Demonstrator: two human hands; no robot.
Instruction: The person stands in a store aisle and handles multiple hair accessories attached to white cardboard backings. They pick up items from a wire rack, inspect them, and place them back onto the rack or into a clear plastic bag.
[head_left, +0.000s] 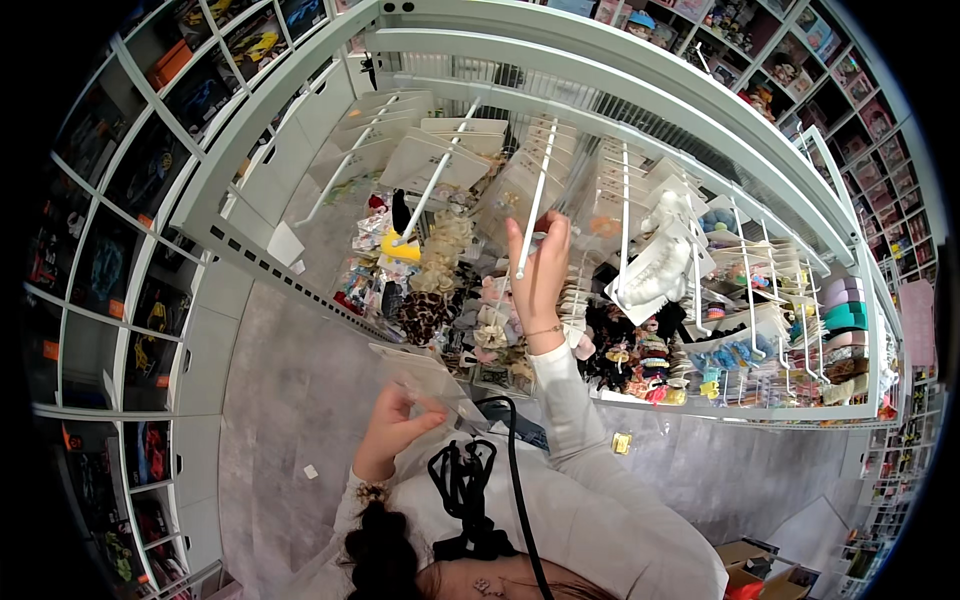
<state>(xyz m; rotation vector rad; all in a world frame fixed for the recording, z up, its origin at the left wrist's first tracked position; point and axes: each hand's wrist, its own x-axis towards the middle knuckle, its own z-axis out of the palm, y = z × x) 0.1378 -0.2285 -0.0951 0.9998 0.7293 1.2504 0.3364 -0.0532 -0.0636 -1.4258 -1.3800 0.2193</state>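
Note:
My left hand (401, 429) holds a clear plastic packet (439, 386) with a pale header card, low in front of the rack. What lies inside the packet is hard to make out. My right hand (546, 274) reaches up around a white display hook (537, 199), thumb on one side and curled fingers on the other. Clear packets with header cards (517, 180) hang on that hook, just beyond my fingertips. Whether the right fingers pinch a packet cannot be told. Beneath that arm hang fabric flower hair accessories (491, 334).
White hooks carry scrunchies (439, 262), a fluffy white item on a card (654, 274) and several hair ties. The rack's perforated metal post (277, 274) crosses on the left. Boxed toys fill the side shelves (154, 169). A black cable (517, 480) hangs before my chest.

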